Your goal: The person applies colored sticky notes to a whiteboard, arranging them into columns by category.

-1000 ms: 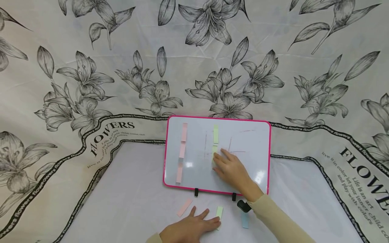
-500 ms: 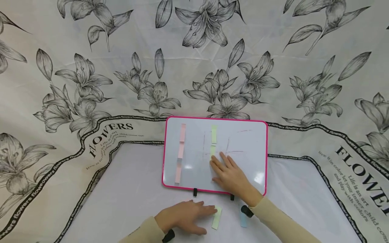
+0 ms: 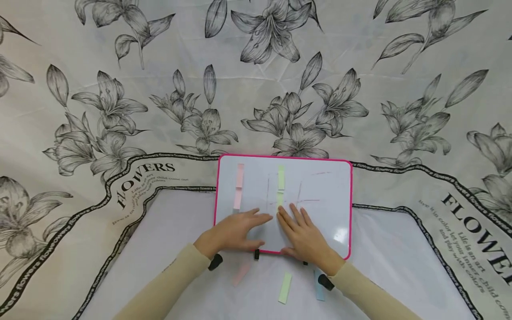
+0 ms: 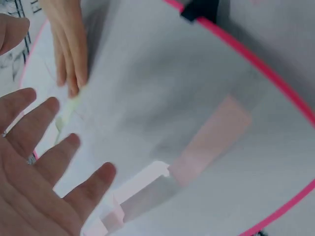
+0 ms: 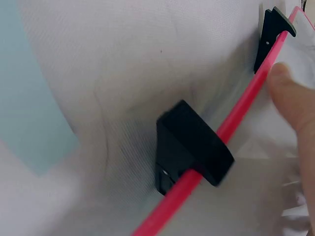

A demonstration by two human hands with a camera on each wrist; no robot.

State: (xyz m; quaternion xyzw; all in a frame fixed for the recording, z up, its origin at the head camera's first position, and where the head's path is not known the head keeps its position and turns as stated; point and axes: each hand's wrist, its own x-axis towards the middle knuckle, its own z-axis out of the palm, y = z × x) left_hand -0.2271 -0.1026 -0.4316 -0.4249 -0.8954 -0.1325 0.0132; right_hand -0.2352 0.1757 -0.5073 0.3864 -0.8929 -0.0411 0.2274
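Observation:
A whiteboard (image 3: 328,195) with a pink frame stands before me. My right hand (image 3: 306,233) lies on it with fairly straight fingers, their tips on the lower end of a green paper strip (image 3: 280,198). Another green strip (image 3: 282,178) runs above that one. Fingers spread, my left hand (image 3: 236,229) reaches over the board's lower left and holds nothing; whether it touches the surface I cannot tell. Two pink strips (image 3: 238,198) show in a column on the left. The lowest pink strip (image 4: 211,140) is hidden behind my left hand in the head view but shows in the left wrist view.
On the white cloth before the board lie a loose green strip (image 3: 285,289), a pink strip (image 3: 241,273) and a blue strip (image 3: 319,291). Black clip feet (image 3: 257,254) hold the board's lower edge. A flower-printed cloth (image 3: 200,133) hangs behind.
My left hand has left the cloth beside the loose green strip and moved up over the board. On the board, my right fingers have slid slightly down the lower green strip.

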